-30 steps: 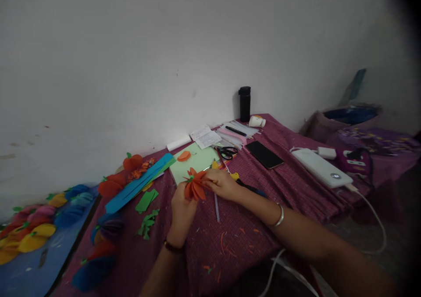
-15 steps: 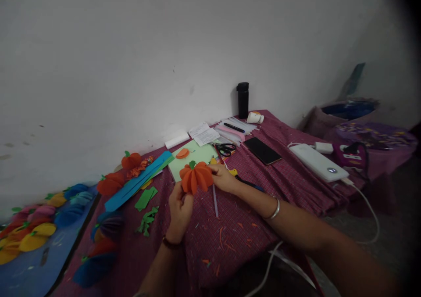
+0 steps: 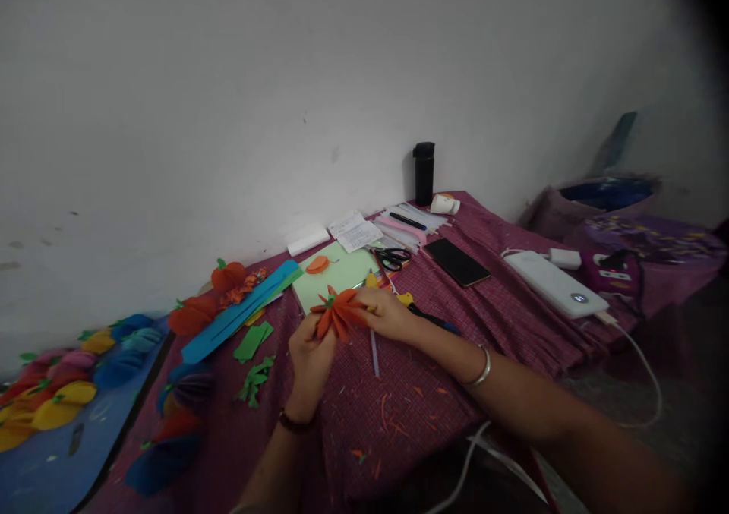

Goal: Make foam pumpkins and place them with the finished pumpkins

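Observation:
An orange paper pumpkin (image 3: pixel 340 315) with fanned folds is held between my two hands above the table, its small green stem turned toward me. My left hand (image 3: pixel 312 351) grips its left side, fingers closed on the paper. On the opposite side, my right hand (image 3: pixel 387 315) pinches the folds. Green paper strips (image 3: pixel 254 342) and curled green scraps (image 3: pixel 256 381) lie left of my left hand. Behind the pumpkin is a pale green sheet (image 3: pixel 347 260) with an orange paper piece (image 3: pixel 317 264) on it. Black-handled scissors (image 3: pixel 390 258) rest beyond my right hand.
Finished paper pumpkins (image 3: pixel 68 406) crowd a blue surface at left; orange ones (image 3: pixel 194 316) sit near the wall. Blue paper strips (image 3: pixel 244 313) lie at centre left. A phone (image 3: pixel 456 261), white power bank (image 3: pixel 555 282) with cable and black bottle (image 3: pixel 424 174) occupy the right side.
The paper pumpkin has tilted so its stem and top face me more, its folds now spread like a star. Both hands keep hold of it, with the right hand shifted slightly.

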The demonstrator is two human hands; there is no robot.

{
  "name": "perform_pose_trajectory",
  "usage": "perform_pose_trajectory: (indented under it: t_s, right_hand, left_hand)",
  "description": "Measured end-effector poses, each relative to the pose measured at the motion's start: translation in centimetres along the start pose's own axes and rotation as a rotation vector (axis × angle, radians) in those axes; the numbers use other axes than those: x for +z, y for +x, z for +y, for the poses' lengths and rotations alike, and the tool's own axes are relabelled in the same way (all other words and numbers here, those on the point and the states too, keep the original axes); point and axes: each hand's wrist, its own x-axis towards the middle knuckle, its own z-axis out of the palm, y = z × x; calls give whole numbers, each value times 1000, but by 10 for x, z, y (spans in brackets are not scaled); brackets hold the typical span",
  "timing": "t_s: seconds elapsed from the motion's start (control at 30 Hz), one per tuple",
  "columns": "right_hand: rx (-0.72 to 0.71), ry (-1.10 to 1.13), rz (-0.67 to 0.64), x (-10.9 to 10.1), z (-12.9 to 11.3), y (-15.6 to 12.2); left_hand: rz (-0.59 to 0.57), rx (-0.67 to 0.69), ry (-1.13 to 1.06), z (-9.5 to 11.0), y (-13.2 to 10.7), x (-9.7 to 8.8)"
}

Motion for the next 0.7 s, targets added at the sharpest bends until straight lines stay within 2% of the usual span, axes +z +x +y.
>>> perform_pose_trajectory:
  t_s: [0.1,0.23,0.33,0.7]
  right_hand:
    - [-28,-67,-23,-2,0,1]
    - [-89,-59,24,-3,-2,3]
    - [-139,-140,37,-3,-3,4]
    - [-118,-229,3,-1,-6,3]
  left_hand:
    - [-35,58,133,-1,2,-2]
    - [-98,284,259,-5,4,-4]
    - [-118,377,322,-8,4,-5]
    - [-117,358,379,-13,5,-6]
